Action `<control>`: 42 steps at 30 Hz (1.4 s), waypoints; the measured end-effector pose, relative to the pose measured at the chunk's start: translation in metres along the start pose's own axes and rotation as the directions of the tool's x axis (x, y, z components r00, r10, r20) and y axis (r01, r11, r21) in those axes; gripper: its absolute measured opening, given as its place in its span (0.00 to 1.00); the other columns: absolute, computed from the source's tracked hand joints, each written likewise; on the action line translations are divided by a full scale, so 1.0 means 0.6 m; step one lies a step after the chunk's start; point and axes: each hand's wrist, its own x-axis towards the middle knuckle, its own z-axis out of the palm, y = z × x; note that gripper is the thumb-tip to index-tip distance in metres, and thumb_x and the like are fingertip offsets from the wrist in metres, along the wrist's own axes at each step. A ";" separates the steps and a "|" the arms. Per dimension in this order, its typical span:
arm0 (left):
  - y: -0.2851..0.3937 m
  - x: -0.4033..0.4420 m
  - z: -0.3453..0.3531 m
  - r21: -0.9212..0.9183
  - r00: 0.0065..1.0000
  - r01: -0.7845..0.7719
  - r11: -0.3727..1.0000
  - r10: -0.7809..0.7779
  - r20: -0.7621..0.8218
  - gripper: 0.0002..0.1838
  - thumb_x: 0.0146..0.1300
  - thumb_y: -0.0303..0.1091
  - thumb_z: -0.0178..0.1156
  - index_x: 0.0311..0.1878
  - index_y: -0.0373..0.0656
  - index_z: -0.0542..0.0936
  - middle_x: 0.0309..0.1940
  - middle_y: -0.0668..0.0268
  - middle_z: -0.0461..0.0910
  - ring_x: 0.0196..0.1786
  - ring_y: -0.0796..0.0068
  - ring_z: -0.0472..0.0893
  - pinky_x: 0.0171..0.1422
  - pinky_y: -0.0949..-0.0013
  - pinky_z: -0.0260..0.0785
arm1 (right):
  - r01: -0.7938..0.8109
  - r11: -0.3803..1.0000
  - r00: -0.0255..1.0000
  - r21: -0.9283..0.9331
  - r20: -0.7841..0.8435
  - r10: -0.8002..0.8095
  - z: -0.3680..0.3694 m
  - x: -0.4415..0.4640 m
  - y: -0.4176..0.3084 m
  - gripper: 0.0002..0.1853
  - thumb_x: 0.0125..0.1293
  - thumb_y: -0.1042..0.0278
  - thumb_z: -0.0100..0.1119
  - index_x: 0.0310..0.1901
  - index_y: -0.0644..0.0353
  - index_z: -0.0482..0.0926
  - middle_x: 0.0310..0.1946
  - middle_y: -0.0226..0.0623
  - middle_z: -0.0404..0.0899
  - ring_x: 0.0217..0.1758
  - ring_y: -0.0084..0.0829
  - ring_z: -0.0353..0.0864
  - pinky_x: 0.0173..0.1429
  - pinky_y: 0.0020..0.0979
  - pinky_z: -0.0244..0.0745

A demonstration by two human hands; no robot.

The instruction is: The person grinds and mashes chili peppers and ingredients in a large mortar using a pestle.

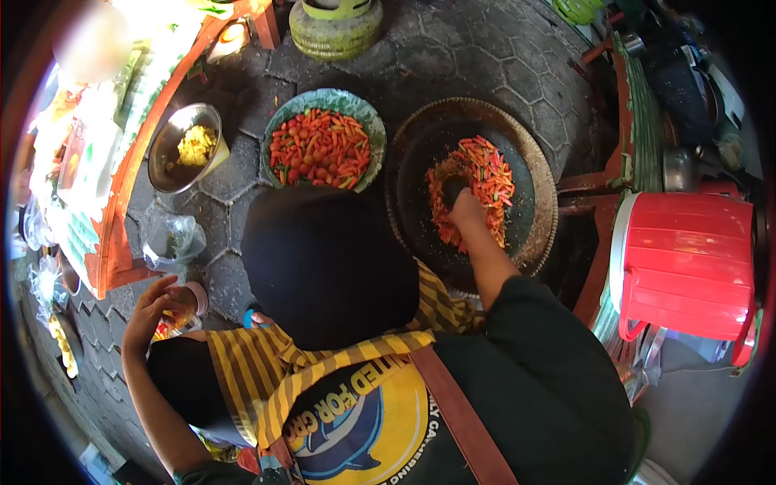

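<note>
My right hand (467,212) is closed around a dark stone pestle (454,189), which is pressed into crushed red chillies. These lie with whole red and orange chillies (490,168) in a wide dark mortar (420,149), set on a round woven tray (537,153). My left hand (152,305) is raised at the left with its fingers apart, holding nothing I can see. Close to it is a clear jar with a pinkish lid (196,297). Ahead stands a green basin (372,121) full of small red chillies and round red fruits (319,149).
A metal bowl (166,162) with yellow paste and a plastic bag (174,241) are on the paving at left. An orange-framed table (133,186) borders that side. A green gas cylinder (335,31) stands ahead. At right are a red cooler (687,267) and an orange-framed bench (626,121).
</note>
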 end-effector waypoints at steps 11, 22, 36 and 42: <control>-0.009 0.002 -0.008 0.030 1.000 0.025 0.999 -0.026 0.017 0.22 0.63 0.33 0.49 0.61 0.45 0.69 0.50 0.65 0.74 0.40 0.80 0.79 0.38 0.78 0.68 | 0.014 0.999 0.987 -0.046 -0.161 -0.021 0.013 0.010 0.036 0.11 0.47 0.74 0.60 0.34 0.70 0.79 0.34 0.54 0.81 0.39 0.44 0.83 0.42 0.41 0.78; -0.016 0.014 -0.007 0.124 1.000 -0.021 0.992 0.019 0.021 0.22 0.63 0.31 0.49 0.61 0.42 0.68 0.47 0.65 0.75 0.38 0.77 0.79 0.37 0.75 0.71 | 0.064 0.988 0.977 -0.141 0.210 -0.033 -0.012 0.056 0.039 0.19 0.40 0.65 0.71 0.35 0.67 0.80 0.36 0.47 0.81 0.39 0.39 0.82 0.43 0.37 0.76; -0.008 0.004 -0.005 0.084 1.000 0.019 0.996 -0.018 -0.007 0.22 0.60 0.29 0.49 0.60 0.41 0.69 0.47 0.62 0.75 0.37 0.78 0.79 0.40 0.76 0.70 | 0.038 0.999 0.999 -0.012 -0.018 -0.038 -0.060 0.037 -0.028 0.27 0.49 0.68 0.65 0.52 0.64 0.71 0.46 0.49 0.78 0.50 0.44 0.79 0.50 0.41 0.75; -0.033 0.021 -0.019 0.051 1.000 -0.026 0.998 0.026 0.006 0.22 0.60 0.28 0.49 0.60 0.40 0.70 0.46 0.61 0.75 0.44 0.77 0.76 0.46 0.74 0.71 | 0.057 0.987 0.927 -0.152 0.375 0.004 -0.077 0.085 -0.031 0.24 0.46 0.70 0.67 0.48 0.66 0.76 0.48 0.48 0.78 0.51 0.44 0.79 0.53 0.41 0.74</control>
